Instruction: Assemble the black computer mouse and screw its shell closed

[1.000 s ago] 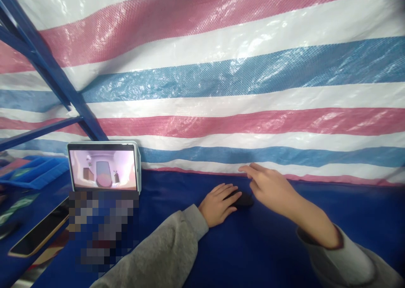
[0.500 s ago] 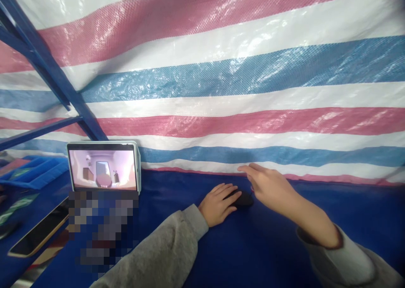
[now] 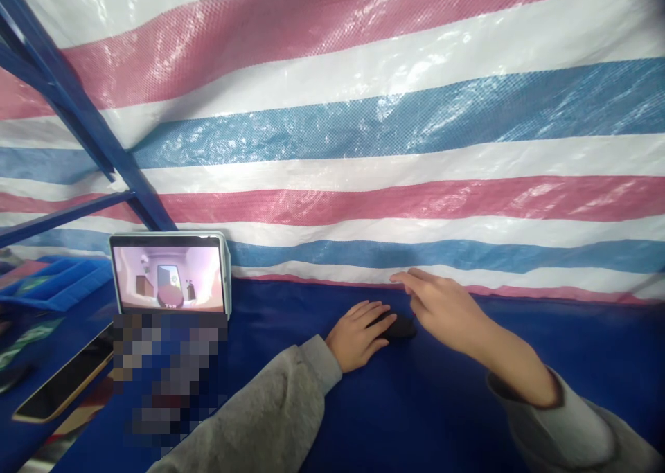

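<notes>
My left hand point(image 3: 359, 336) lies on the blue table surface, its fingers and thumb on either side of a black rounded object that looks like a computer mouse point(image 3: 401, 325). Part of that object is hidden under the fingers. Just above and to the right of it, my right hand point(image 3: 435, 305) is raised, with the index finger pointing left and the other fingers curled in. Whatever those curled fingers may hold is out of sight.
On the left a tablet point(image 3: 169, 275) stands upright, showing a cartoon-like room. A phone point(image 3: 67, 376) lies near it, and a blue tray point(image 3: 67, 282) sits behind. Striped plastic sheeting point(image 3: 395, 203) hangs along the back, beside a blue metal frame point(image 3: 104, 127).
Both hands stay almost in place. A small dark-red bit beneath my right fingers no longer shows. The picture on the tablet differs slightly.
</notes>
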A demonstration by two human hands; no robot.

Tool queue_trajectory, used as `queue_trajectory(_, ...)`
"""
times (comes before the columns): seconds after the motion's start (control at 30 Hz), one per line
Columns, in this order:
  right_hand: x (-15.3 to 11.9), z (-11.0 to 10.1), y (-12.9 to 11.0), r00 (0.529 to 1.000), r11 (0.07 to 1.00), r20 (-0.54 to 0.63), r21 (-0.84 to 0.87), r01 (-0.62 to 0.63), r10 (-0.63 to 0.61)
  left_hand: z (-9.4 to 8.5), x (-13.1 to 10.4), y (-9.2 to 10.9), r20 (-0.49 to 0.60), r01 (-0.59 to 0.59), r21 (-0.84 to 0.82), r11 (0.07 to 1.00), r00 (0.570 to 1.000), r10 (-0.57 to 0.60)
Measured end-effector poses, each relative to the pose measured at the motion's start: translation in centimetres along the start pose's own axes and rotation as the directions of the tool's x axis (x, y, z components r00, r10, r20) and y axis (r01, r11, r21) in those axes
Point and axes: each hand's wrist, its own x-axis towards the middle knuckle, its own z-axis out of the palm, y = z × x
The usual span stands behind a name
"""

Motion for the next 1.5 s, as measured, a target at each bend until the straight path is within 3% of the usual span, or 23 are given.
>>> queue_trajectory(0.13, 0.06, 0.05, -0.13, 0.999, 0.999, 0.004, -0.009, -0.044, 0.044, -0.02, 0.05, 0.0, 0.004, 0.001, -0.001, 1.0, 1.0, -0.001)
queue_trajectory(0.5, -0.09, -0.17, -0.13, 1.0, 1.0, 0.002, 0.012, 0.013, -0.013, -0.02, 0.06, 0.0, -0.006, -0.003, 0.005, 1.0, 1.0, 0.003)
queue_trajectory(0.67, 0.08, 0.23, -0.07, 0.998, 0.998, -0.003, -0.022, -0.056, 0.056, -0.07, 0.04, 0.06, -0.007, -0.001, -0.002, 1.0, 1.0, 0.001)
queue_trajectory(0.83, 0.19, 0.2, -0.01, 0.999, 1.0, -0.038, 0.013, 0.004, -0.004, 0.04, -0.02, -0.01, -0.004, 0.015, -0.013, 1.0, 1.0, -0.015)
queue_trajectory(1.5, 0.12, 0.24, 0.69, 0.997, 0.998, -0.054, -0.024, -0.061, 0.06, -0.14, 0.09, 0.05, 0.003, 0.016, -0.01, 1.0, 1.0, -0.016)
